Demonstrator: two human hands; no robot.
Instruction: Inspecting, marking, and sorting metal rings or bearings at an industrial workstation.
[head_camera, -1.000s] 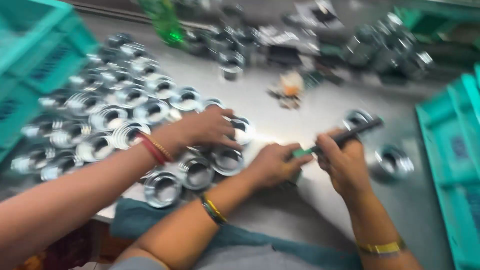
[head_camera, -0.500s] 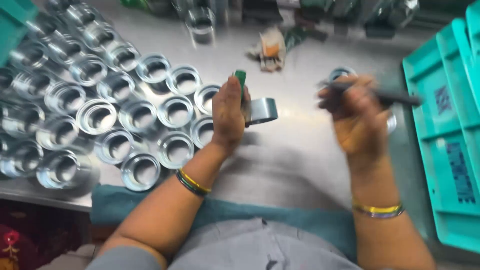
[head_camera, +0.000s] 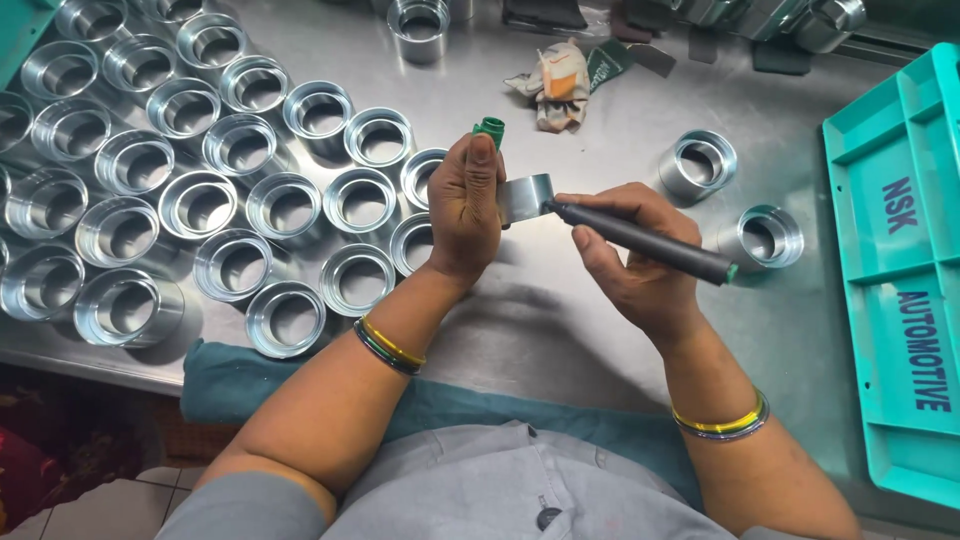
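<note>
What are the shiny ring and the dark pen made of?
The ring looks like bare machined metal, probably steel: bright, mirror-like gleam. The pen has a matte dark grey barrel, plastic or coated metal; hard to tell which.

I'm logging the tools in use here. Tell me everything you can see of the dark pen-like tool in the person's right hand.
The dark pen-like tool is a slim, matte grey-black rod with a small green tip at its outer end. It lies nearly level, slanting down to the right. The right hand grips it, fingers wrapped over its middle. Its inner end touches the shiny metal ring held up in the left hand, above the steel table.
</note>
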